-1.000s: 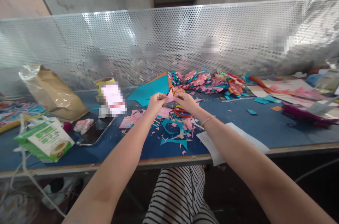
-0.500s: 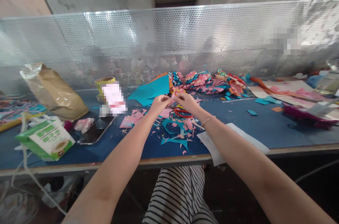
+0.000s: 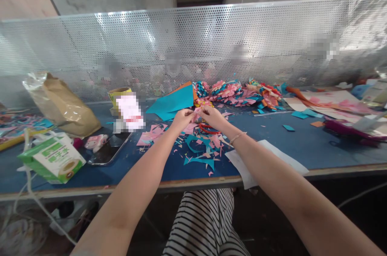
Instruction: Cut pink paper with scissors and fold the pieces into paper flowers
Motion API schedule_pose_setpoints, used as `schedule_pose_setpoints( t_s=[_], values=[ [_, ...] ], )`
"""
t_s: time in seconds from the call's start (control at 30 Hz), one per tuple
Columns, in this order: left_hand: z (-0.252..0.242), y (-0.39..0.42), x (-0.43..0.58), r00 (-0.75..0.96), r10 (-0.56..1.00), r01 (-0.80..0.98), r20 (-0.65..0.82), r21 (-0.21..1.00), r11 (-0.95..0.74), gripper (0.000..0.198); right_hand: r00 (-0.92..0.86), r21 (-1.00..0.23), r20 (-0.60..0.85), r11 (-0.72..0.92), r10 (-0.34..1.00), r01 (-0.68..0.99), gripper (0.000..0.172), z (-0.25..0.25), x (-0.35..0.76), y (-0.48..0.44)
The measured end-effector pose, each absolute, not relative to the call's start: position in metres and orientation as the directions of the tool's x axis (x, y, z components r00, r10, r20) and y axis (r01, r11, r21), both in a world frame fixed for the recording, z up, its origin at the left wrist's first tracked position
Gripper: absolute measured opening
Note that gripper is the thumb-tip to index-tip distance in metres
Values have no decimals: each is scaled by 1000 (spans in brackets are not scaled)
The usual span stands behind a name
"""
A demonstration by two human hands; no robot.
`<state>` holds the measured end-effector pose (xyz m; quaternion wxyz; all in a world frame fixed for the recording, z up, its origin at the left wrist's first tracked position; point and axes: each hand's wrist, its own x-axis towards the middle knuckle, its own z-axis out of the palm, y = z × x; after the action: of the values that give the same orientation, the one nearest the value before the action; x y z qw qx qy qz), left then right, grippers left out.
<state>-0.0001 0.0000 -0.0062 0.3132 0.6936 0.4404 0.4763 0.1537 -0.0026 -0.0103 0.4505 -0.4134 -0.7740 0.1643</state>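
Observation:
Between my fingertips is a small piece of pink paper, pinched from both sides above the table. My left hand is closed on its left side, and my right hand is closed on its right side. Just below the right hand lie red-handled scissors, partly hidden. Cut pink scraps and curved blue offcuts are strewn beneath and around my hands. Behind them rests a blue paper sheet, with a heap of pink, blue and orange paper flowers to its right.
At left stand a brown paper bag, a green-and-white carton and a roll of tape, near a phone. A white sheet hangs over the front edge. A perforated metal divider runs along the back.
The pink paper has turned slightly between my fingertips and shows more of its surface. Both hands stay in nearly the same place.

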Motion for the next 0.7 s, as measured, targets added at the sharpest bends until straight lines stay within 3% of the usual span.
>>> schedule_pose_setpoints(
  t_s=[0.2,0.5,0.7],
  values=[
    [-8,6,-7,46,917,368,397,846,-385,14,-297,-572,552,613,779,545,20,-10,153,-5],
    [-9,5,-4,114,907,393,406,820,-416,7,-312,-578,521,598,794,556,20,-12,153,-3],
    [-9,6,-3,117,916,522,385,761,-386,15,-336,-582,492,590,803,559,22,-14,153,-1]
  ],
)
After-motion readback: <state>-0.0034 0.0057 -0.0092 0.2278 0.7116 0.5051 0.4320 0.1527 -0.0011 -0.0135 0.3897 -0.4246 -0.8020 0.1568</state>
